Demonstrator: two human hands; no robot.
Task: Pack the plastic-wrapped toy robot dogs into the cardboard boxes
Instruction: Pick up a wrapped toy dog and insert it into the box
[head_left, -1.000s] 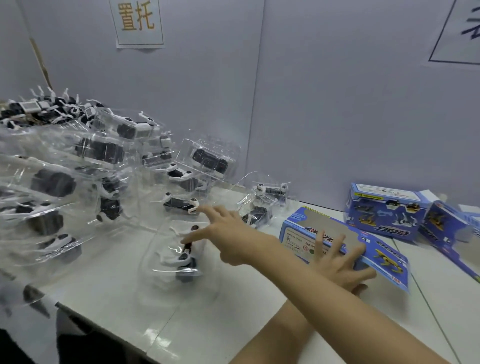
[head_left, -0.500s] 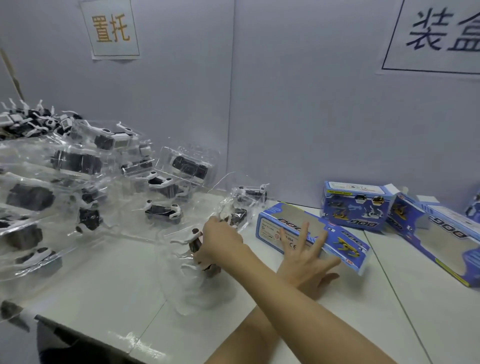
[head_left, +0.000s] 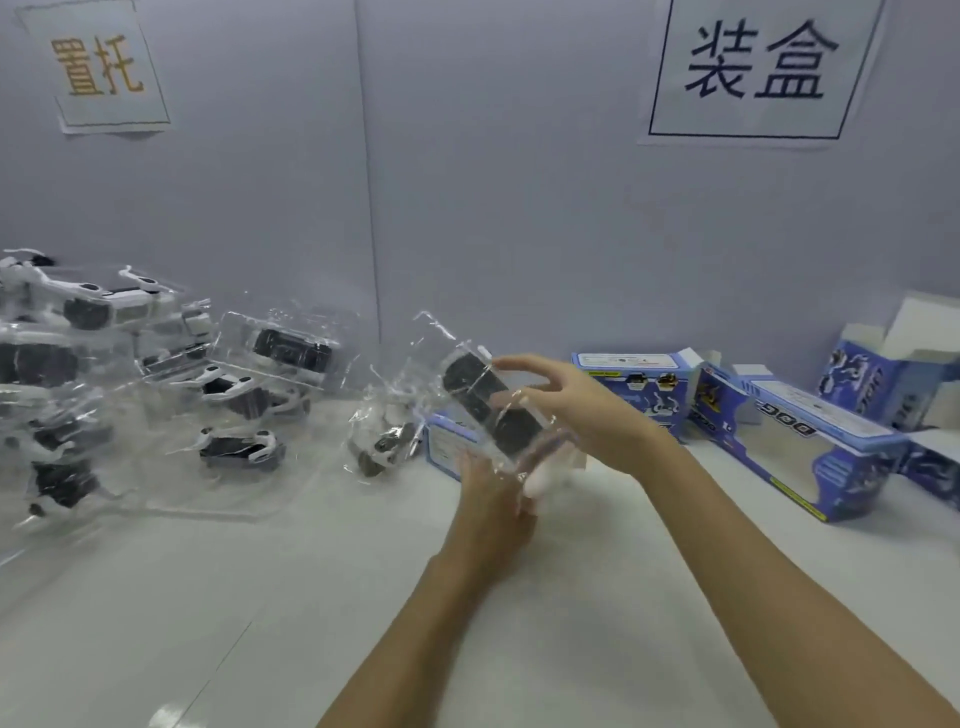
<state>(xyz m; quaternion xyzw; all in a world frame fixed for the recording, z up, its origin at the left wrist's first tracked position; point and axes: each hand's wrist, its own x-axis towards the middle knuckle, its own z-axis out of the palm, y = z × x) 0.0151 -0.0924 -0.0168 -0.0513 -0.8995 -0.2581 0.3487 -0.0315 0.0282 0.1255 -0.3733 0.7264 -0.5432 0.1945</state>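
A toy robot dog in clear plastic wrap (head_left: 488, 410) is lifted and tilted above the white table (head_left: 260, 597). My right hand (head_left: 582, 410) grips its right side, thumb on the top edge. My left hand (head_left: 493, 499) reaches up from below, fingers straight against the pack's lower end; blur hides the exact contact. Behind the pack lies a blue cardboard box (head_left: 441, 441), mostly hidden. Another blue box (head_left: 810, 447) with a window lies open-ended to the right.
Several wrapped toy dogs (head_left: 234, 395) are piled at the left, one loose pack (head_left: 384, 441) close to the hidden box. More blue boxes (head_left: 634, 374) stand along the grey back wall, one (head_left: 872, 379) with open flaps at far right.
My right hand took hold of a wrapped toy at the left and carried it up and right over the blue box. My left hand left the box top and rose to the pack.
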